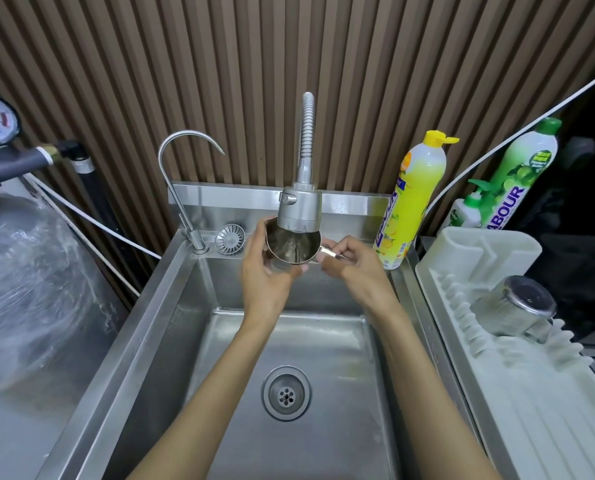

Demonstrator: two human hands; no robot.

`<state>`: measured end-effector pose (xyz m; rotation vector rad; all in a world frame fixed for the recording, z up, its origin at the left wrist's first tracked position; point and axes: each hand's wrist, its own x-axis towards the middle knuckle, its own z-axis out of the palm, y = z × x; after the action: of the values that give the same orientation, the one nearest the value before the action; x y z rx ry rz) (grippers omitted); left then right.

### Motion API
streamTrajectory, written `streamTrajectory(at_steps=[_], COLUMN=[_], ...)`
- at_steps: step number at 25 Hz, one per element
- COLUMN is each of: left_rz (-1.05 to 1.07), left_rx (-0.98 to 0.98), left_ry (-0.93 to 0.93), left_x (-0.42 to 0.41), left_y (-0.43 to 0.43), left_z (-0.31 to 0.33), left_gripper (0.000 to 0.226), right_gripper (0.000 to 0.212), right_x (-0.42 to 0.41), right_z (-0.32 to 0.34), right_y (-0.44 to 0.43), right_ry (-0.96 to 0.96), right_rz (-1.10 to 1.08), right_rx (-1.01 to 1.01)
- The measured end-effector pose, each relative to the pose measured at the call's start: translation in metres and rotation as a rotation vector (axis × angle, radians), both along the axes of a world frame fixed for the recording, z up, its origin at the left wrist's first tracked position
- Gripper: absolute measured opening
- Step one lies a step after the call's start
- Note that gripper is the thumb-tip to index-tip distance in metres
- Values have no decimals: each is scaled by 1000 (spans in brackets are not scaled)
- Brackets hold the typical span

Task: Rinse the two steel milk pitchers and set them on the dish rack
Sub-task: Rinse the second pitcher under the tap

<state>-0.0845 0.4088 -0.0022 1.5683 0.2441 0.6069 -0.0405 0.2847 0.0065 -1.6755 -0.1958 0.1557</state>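
A steel milk pitcher (290, 249) is held upright right under the spray head of the flexible faucet (299, 206), above the back of the sink. My left hand (266, 275) cups its body from the left and below. My right hand (349, 265) pinches its handle on the right. Water seems to run into its mouth. A second steel pitcher (512, 308) lies upside down, tilted, on the white dish rack (517, 375) at the right.
The steel sink (143, 334) has a drain (286, 393) at its middle. A slim gooseneck tap (185, 174) and a strainer plug (230, 238) sit at the back left. Yellow (412, 202) and green (517, 178) detergent bottles stand at the back right. A wrapped tank (29, 289) is at the left.
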Motion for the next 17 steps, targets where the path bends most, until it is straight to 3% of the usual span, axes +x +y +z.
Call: streamTrajectory(at_steps=[2,5,8,11,14,17], left_rz=[48,52,-25,-169,-342,-439], left_rx=[239,507,733,808,860,668], left_ry=[-18,151,420,622,650,576], left_x=[-7,-11,-2,6,17,27], left_y=[10,22,32,21,1,-10], left_z=[8,31,39,32,15,4], left_gripper=[73,77,52,51,45,55], right_gripper=[21,17,23,35,29,20], right_x=[1,-5,-13,-10,-4,0], right_z=[-6,-10,-16,-20,-31,-51], right_y=[5,12,13,2,-16,-38], right_ry=[82,146,233,385,544,749], right_rz=[69,125,90,61,52,28], right_rx=[110,179,178,106,127,282])
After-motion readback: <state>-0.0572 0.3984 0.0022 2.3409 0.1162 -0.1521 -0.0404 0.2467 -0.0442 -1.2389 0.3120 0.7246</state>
